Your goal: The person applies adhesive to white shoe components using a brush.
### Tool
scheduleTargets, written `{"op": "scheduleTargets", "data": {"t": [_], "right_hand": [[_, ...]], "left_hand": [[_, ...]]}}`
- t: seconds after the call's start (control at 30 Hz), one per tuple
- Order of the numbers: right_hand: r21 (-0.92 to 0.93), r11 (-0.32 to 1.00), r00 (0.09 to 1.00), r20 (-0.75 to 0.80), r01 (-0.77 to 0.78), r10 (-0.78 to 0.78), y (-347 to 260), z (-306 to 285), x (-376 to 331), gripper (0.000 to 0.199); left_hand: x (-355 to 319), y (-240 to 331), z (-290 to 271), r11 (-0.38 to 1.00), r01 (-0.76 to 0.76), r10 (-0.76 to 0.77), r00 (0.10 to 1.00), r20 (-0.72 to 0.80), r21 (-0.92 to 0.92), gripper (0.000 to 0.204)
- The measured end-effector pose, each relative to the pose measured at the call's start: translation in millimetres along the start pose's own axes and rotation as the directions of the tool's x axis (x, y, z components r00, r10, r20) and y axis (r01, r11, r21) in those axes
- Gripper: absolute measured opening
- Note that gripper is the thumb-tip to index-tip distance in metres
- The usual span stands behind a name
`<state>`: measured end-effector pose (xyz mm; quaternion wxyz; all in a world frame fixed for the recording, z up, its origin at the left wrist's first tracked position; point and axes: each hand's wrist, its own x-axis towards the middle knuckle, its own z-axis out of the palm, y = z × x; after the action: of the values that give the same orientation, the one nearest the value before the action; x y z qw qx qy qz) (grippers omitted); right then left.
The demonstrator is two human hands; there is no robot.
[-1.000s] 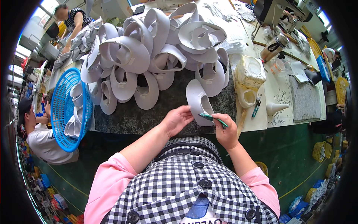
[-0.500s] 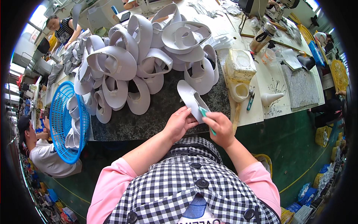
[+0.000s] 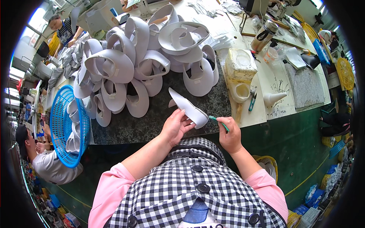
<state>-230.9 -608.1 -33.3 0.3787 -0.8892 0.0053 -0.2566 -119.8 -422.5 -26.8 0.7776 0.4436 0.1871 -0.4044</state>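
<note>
Smooth, matte white shoe uppers (image 3: 110,68), curved like open loops, were heaped over a black, pale-speckled board (image 3: 152,123); a blue lattice-walled plastic basket (image 3: 57,131) stood at left, and a rough, yellow-stained block (image 3: 243,62) at right. Overlapping pieces hid much of the heap, and the tip of a slim green tool (image 3: 222,123) was too small to make out, so contact could not be told. The single white upper (image 3: 189,109) was above the board's near edge, tilted nearly edge-on, pointed at the far end, rounded at the near. The left hand (image 3: 175,127) held its side between thumb and fingers; the right hand (image 3: 230,137) pinched the tool just beside its rounded end.
</note>
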Motion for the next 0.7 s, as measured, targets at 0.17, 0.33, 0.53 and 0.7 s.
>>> {"op": "scheduleTargets", "data": {"t": [0.17,0.33,0.53,0.7], "right_hand": [[0.123,0.989,0.993,-0.09,0.087,-0.076,-13,22,22,0.029],[0.035,0.999,0.997,0.074,-0.034,0.032,7,19,-5,0.023],[0.064,0.997,0.999,0.024,-0.038,0.037,1,18,4,0.022],[0.15,0.987,0.997,-0.068,0.053,-0.043,-8,35,14,0.025]], "left_hand": [[4,-5,-1,0.999,0.014,-0.015,1.0,0.021,0.037,0.03],[6,-9,-6,0.999,0.021,-0.019,0.999,-0.046,0.049,0.03],[16,-16,-11,0.998,-0.024,0.028,0.997,-0.066,0.05,0.031],[17,-21,-7,0.974,-0.034,0.045,0.998,-0.046,0.226,0.031]]}}
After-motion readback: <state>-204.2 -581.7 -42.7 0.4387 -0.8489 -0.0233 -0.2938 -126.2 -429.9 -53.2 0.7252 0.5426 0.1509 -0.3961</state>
